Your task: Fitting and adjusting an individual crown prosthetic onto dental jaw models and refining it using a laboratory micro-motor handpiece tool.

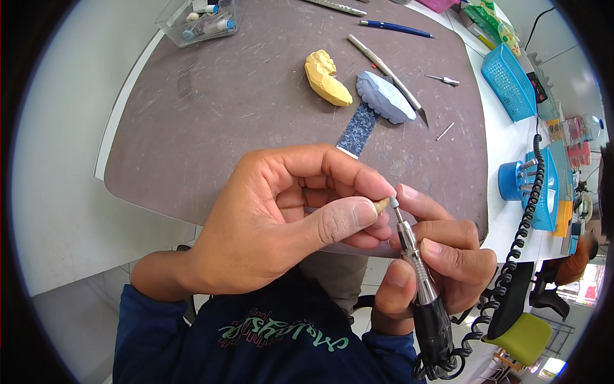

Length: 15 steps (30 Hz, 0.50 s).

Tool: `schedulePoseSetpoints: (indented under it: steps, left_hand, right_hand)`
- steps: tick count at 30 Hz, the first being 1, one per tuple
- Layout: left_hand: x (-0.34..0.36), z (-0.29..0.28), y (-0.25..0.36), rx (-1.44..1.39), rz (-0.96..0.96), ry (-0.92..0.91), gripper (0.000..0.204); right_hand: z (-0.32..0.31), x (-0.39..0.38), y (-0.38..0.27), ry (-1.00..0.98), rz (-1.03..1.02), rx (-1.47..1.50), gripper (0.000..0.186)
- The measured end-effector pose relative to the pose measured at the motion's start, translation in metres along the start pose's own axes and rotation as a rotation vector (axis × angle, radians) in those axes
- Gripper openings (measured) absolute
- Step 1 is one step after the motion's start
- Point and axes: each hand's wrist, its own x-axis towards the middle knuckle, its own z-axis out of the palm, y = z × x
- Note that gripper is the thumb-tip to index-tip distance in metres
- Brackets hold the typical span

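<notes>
My left hand [281,214] is closed, thumb and forefinger pinching a small tan piece [382,205], mostly hidden by the fingertips. In my right hand [448,253] is a rotary handpiece [419,272], with a metal front, a black rear body and a cord. Its pale grinding tip [393,201] meets or nearly meets the tan piece; contact is hard to make out. Beyond my hands lie a yellow dental cast [326,78] and a bluish-grey dental cast [385,97], the latter by a strip of dark speckled paper [359,128].
A craft knife [390,73] lies against the grey cast, with a blue pen [396,28] farther off. At far left stands a clear box [199,25] of small items. Blue baskets [508,82] and a blue bur holder [511,181] line the right, where the coiled black cord [526,230] hangs.
</notes>
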Motion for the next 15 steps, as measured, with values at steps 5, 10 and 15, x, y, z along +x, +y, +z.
schedulePoseSetpoints:
  steps: [5,10,15]
  left_hand:
    - [-0.001,-0.001,0.000,-0.015,-0.008,-0.010,0.020]
    - [0.000,-0.002,-0.001,0.010,0.026,-0.015,0.020]
    - [0.000,-0.002,-0.002,0.011,0.026,-0.012,0.020]
  right_hand:
    - [-0.003,0.002,0.002,-0.068,-0.023,0.027,0.035]
    - [0.005,0.002,0.013,0.119,-0.142,0.239,0.034]
    - [0.002,0.002,0.012,0.081,-0.143,0.228,0.032]
